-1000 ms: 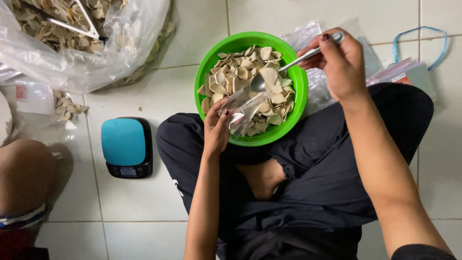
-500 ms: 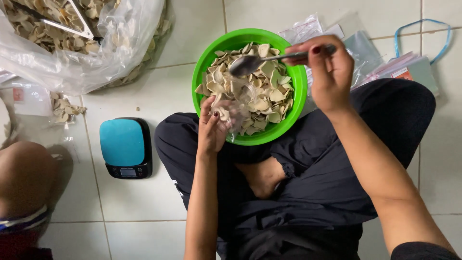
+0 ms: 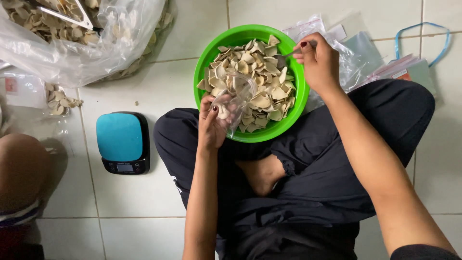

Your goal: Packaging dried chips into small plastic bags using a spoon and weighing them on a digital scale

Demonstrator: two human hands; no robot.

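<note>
A green bowl [image 3: 205, 65] full of pale flat chips rests on my crossed legs. My left hand [image 3: 212, 126] holds a small clear plastic bag [image 3: 236, 96] open over the bowl's near edge, with a few chips inside. My right hand [image 3: 318, 62] grips the handle of a metal spoon [image 3: 288, 54] at the bowl's right rim; the spoon's head is dug into the chips and mostly hidden.
A teal-topped digital scale [image 3: 122, 142] sits on the white tiled floor to the left. A large clear sack of chips [image 3: 82, 33] lies at top left. Empty small plastic bags [image 3: 375, 53] lie to the right. Another person's knee [image 3: 21, 173] is at the far left.
My right hand has lowered the spoon from above the bowl into the chips at the right rim. The left hand keeps the small bag at the bowl's edge.
</note>
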